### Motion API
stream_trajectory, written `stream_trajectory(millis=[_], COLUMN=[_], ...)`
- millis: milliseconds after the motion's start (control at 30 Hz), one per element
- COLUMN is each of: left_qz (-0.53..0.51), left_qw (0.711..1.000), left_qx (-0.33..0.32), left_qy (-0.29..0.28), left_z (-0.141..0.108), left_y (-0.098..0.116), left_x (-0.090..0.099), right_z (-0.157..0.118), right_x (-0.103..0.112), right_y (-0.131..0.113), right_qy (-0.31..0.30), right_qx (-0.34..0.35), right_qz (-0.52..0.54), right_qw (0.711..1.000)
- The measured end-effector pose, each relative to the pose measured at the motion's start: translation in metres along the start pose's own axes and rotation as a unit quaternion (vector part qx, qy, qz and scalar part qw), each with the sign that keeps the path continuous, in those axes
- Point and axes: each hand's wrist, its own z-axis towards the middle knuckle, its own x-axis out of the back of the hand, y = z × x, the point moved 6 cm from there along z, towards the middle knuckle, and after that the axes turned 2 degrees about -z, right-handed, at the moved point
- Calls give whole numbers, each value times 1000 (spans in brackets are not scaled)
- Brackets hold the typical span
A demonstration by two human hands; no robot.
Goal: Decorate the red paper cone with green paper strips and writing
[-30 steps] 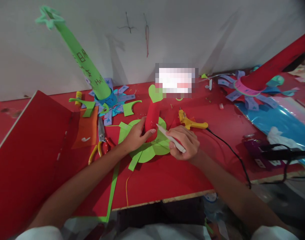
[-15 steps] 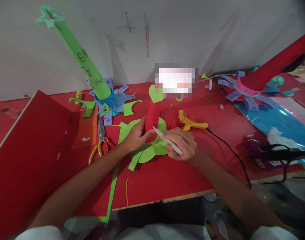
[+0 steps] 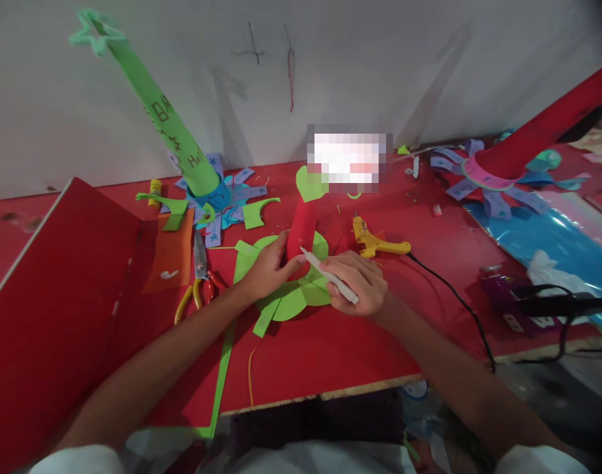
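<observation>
A red paper tube (image 3: 302, 227) stands at the middle of the table, with a green heart (image 3: 311, 184) at its top and green rounded paper (image 3: 291, 304) around its base. My left hand (image 3: 270, 268) grips the tube's lower left side, thumb across its front. In my right hand (image 3: 358, 283) is a white pen (image 3: 337, 282), pinched between the fingers. Its tip is at the tube's front, near my left thumb, by a small dark mark.
Scissors or pliers (image 3: 200, 263) lie left, beside orange paper (image 3: 175, 247). A yellow glue gun (image 3: 377, 243) with a black cord is at right. A decorated green tube (image 3: 167, 122) and another red tube (image 3: 542, 135) stand behind. A red board (image 3: 64, 283) rises at far left.
The pen tip has shifted very slightly on the tube. The green heart and upper tube have tilted slightly to the right.
</observation>
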Motion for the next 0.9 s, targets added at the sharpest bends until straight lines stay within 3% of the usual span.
stream_trajectory(millis=[133, 300, 467, 700, 900], left_qz=[3, -11, 2, 11, 12], left_qw=[1000, 1000, 1000, 1000, 1000], left_qx=[-6, -4, -8, 13, 16], left_qy=[3, 1, 4, -1, -2], left_z=[0, 0, 1, -1, -1], left_y=[-1, -2, 1, -3, -2], left_x=[0, 0, 0, 0, 0], right_z=[1, 2, 1, -1, 1], right_x=[-3, 0, -3, 8, 6], right_y=[1, -1, -1, 4, 5], right_qy=[-29, -1, -28, 43, 19], right_qx=[-6, -1, -1, -8, -19], right_qz=[10, -11, -9, -39, -34], right_qw=[1000, 1000, 1000, 998, 999])
